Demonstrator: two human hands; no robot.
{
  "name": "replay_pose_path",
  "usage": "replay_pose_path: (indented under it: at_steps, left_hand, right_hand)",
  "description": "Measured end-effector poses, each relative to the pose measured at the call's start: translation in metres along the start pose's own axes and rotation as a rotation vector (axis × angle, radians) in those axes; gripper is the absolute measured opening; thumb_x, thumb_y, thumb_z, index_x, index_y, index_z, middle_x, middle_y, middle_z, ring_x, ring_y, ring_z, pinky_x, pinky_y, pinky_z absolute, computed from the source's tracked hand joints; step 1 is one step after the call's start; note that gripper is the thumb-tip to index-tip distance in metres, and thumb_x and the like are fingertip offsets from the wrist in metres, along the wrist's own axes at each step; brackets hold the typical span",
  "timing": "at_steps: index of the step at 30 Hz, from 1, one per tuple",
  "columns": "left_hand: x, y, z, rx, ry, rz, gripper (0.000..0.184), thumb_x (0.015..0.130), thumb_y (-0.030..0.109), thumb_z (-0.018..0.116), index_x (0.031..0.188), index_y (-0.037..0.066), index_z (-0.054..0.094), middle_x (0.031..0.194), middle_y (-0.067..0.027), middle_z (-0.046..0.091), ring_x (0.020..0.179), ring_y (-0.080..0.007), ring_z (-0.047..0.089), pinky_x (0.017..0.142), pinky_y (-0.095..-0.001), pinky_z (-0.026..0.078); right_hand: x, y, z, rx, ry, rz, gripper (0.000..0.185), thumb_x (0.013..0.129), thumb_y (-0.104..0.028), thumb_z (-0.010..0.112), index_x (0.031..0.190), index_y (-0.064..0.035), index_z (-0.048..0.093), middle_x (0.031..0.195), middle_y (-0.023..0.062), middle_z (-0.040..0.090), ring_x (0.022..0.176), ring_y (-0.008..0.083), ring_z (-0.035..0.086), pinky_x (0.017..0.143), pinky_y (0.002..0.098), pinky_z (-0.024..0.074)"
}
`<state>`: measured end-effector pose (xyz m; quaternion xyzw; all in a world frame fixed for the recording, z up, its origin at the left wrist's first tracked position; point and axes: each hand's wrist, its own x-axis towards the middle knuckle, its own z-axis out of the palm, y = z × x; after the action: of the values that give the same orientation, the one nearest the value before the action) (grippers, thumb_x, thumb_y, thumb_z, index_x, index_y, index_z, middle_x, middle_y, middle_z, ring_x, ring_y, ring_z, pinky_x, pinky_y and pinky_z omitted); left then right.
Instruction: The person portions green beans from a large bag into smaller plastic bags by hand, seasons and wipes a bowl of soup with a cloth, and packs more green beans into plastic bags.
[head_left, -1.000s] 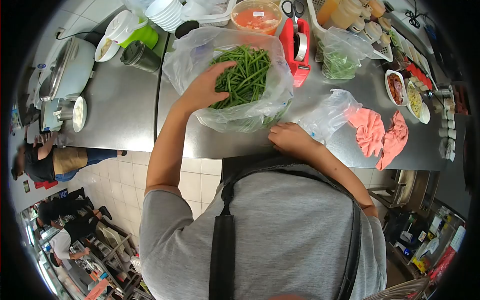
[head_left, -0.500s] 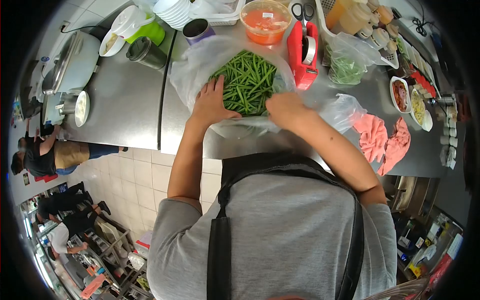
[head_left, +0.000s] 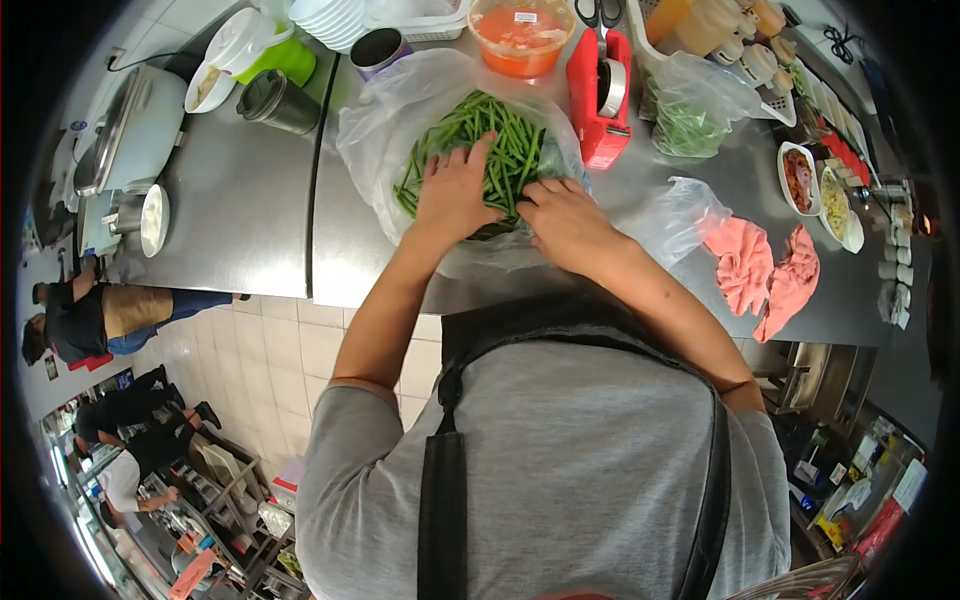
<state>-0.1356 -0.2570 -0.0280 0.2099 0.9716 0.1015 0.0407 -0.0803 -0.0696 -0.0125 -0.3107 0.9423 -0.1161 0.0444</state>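
Observation:
A heap of green beans (head_left: 510, 135) lies in an opened clear plastic bag (head_left: 370, 130) on the steel counter. My left hand (head_left: 458, 195) rests on the left side of the beans, its fingers spread and pressed in among them. At the right front of the heap is my right hand (head_left: 568, 222). Its fingers are bent and a little apart, with the tips touching the beans by the bag's edge. The right thumb is hidden.
Behind the bag stand a tub of orange-red food (head_left: 522, 40) and a red tape dispenser (head_left: 600, 110). To the right are a bag of green leaves (head_left: 690, 130), a crumpled plastic bag (head_left: 680, 215) and pink cloths (head_left: 740, 265). A dark tumbler (head_left: 278, 102) stands left. Other people (head_left: 130, 315) are farther off.
My left hand has moved right and farther onto the beans. My right hand has loosened from a fist at the bag's edge and its fingers now reach the beans. The heap has spread leftward.

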Motion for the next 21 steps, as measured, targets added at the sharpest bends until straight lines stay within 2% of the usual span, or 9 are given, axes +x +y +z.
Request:
replay_pose_path:
  at_steps: [3,5,7,9,11,14,15,18,21]
  left_hand:
    - [0.000,-0.015,-0.007,-0.221,-0.112,0.033,0.112,0.055,0.034,0.086,0.146,0.016,0.024,0.121,-0.0182,0.056,0.117,-0.0368,0.051,0.106,-0.0571,0.029]
    - [-0.006,-0.011,-0.010,-0.152,0.054,-0.001,0.108,0.054,0.023,0.085,0.145,0.019,0.028,0.120,-0.0181,0.058,0.117,-0.0370,0.051,0.104,-0.0507,0.034]
    - [-0.002,0.000,0.001,-0.099,0.105,0.022,0.102,0.056,0.021,0.083,0.143,0.018,0.029,0.114,-0.0181,0.060,0.111,-0.0351,0.056,0.100,-0.0490,0.038]
    - [0.003,0.003,0.001,-0.051,0.168,0.046,0.097,0.058,0.019,0.081,0.141,0.017,0.031,0.109,-0.0181,0.062,0.105,-0.0332,0.060,0.095,-0.0472,0.041]
    - [0.006,0.000,-0.006,-0.209,-0.056,-0.067,0.095,0.058,0.018,0.081,0.140,0.016,0.034,0.112,-0.0176,0.063,0.098,-0.0355,0.063,0.085,-0.0441,0.049]
    - [-0.002,-0.012,-0.029,-0.386,-0.085,-0.079,0.090,0.061,0.012,0.081,0.140,0.014,0.037,0.112,-0.0157,0.064,0.093,-0.0306,0.066,0.081,-0.0393,0.052]
    - [-0.005,-0.017,-0.034,-0.382,-0.085,-0.073,0.090,0.061,0.012,0.081,0.140,0.014,0.037,0.112,-0.0157,0.064,0.093,-0.0306,0.066,0.081,-0.0393,0.052]
    - [-0.021,-0.024,-0.053,-0.817,0.057,0.050,0.086,0.064,-0.006,0.075,0.140,0.010,0.038,0.114,-0.0113,0.064,0.100,-0.0177,0.062,0.088,-0.0300,0.050]
    - [-0.028,-0.024,-0.058,-1.005,0.086,0.072,0.088,0.064,-0.007,0.075,0.141,0.009,0.036,0.113,-0.0109,0.064,0.100,-0.0178,0.062,0.087,-0.0307,0.050]
  right_hand:
    - [-0.009,0.006,-0.009,0.111,-0.034,0.107,0.032,0.072,-0.014,0.071,0.102,-0.0041,0.067,0.107,0.0073,0.059,0.111,0.0247,0.050,0.093,0.0374,0.0382]
    - [-0.009,0.005,-0.017,0.120,-0.052,0.111,0.039,0.073,-0.015,0.072,0.109,-0.0046,0.064,0.115,0.0065,0.058,0.115,0.0250,0.049,0.096,0.0385,0.0373]
    - [-0.009,0.001,-0.011,0.140,-0.073,0.120,0.046,0.073,-0.016,0.073,0.116,-0.0050,0.062,0.123,0.0056,0.057,0.119,0.0253,0.048,0.100,0.0396,0.0364]
    - [-0.007,0.000,-0.001,0.071,0.167,-0.062,0.039,0.073,-0.017,0.072,0.110,-0.0053,0.065,0.118,0.0051,0.059,0.118,0.0251,0.049,0.101,0.0408,0.0348]
    - [-0.010,0.001,-0.001,0.119,0.092,-0.003,0.041,0.074,-0.017,0.072,0.112,-0.0051,0.064,0.120,0.0056,0.059,0.120,0.0250,0.048,0.104,0.0416,0.0332]
    - [-0.019,0.010,-0.001,0.176,0.030,0.062,0.045,0.076,-0.019,0.071,0.118,-0.0052,0.061,0.126,0.0070,0.057,0.125,0.0251,0.045,0.107,0.0431,0.0310]
    - [-0.022,0.013,0.000,0.189,0.039,0.073,0.048,0.077,-0.021,0.071,0.122,-0.0054,0.060,0.130,0.0080,0.056,0.127,0.0253,0.044,0.107,0.0437,0.0304]
    - [-0.025,0.014,-0.004,0.243,0.027,0.080,0.053,0.079,-0.028,0.071,0.124,-0.0043,0.058,0.132,0.0103,0.055,0.128,0.0275,0.044,0.109,0.0436,0.0280]
    - [-0.014,0.002,-0.015,0.360,0.040,0.155,0.061,0.082,-0.035,0.072,0.127,0.0005,0.054,0.131,0.0144,0.055,0.126,0.0273,0.046,0.106,0.0402,0.0320]
